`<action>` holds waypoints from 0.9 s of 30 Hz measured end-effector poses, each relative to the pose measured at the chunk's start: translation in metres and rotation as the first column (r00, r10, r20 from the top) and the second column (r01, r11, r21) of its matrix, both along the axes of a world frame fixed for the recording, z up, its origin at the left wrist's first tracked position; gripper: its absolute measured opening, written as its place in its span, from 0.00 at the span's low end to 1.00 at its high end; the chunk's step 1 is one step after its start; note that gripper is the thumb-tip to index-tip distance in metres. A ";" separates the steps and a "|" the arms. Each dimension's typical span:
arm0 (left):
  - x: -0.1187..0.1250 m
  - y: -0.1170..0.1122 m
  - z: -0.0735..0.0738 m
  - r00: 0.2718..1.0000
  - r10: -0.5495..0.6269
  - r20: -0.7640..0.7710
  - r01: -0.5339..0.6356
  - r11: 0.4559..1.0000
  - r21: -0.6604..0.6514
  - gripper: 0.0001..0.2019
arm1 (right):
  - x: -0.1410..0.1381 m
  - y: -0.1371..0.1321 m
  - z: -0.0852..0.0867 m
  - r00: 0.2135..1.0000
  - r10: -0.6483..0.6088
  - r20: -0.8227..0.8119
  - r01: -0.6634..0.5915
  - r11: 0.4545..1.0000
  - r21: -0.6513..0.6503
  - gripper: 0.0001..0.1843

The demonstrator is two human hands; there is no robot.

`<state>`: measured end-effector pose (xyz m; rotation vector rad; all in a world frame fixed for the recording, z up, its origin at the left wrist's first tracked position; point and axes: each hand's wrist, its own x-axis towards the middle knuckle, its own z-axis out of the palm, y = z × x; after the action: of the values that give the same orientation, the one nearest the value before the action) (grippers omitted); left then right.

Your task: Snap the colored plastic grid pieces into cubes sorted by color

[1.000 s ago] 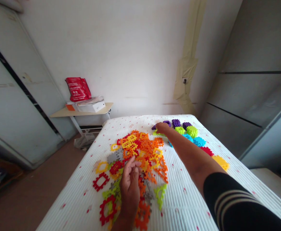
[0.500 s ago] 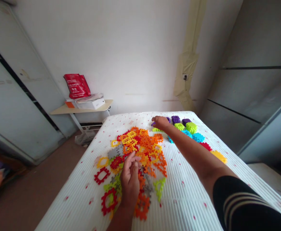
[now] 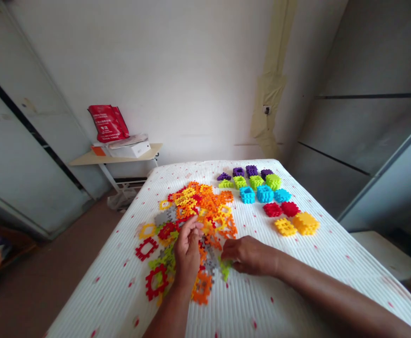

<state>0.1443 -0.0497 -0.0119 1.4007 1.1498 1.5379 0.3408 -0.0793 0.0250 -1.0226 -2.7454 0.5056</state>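
Observation:
A loose pile of flat interlocking plastic lattice pieces (image 3: 205, 211) in orange, yellow, red, grey and lime lies on a white ribbed mattress (image 3: 261, 300). My right hand (image 3: 249, 256) grips a lime-green lattice piece (image 3: 225, 268) at the pile's near right edge. My left hand (image 3: 187, 249) hangs over the near part of the pile, with curled fingers and nothing visible in them. To the right stand sorted stacks of purple (image 3: 251, 171), lime (image 3: 256, 182), blue (image 3: 247, 195), red (image 3: 272, 209) and yellow (image 3: 306, 223) pieces.
Beyond the mattress, a small table (image 3: 115, 158) holds a red bag (image 3: 108, 123) and a white box (image 3: 129, 150). Pale cabinet doors (image 3: 22, 141) stand at the left, with a brown floor (image 3: 60, 263) beside the mattress. A white wall (image 3: 191, 84) runs behind.
My right hand has come back from the far stacks to the pile's near edge and taken the lime-green piece. The stacks are now uncovered. My left hand has barely moved.

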 end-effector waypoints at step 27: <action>-0.003 0.003 -0.003 0.999 0.044 0.015 -0.043 0.998 -0.035 0.16 | 0.031 0.219 0.035 0.698 -0.687 0.202 0.641 0.725 0.253 0.14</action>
<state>0.1413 -0.0467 -0.0151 1.3466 1.1987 1.5497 0.3722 0.1398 0.0597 -2.0421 -2.2931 0.0029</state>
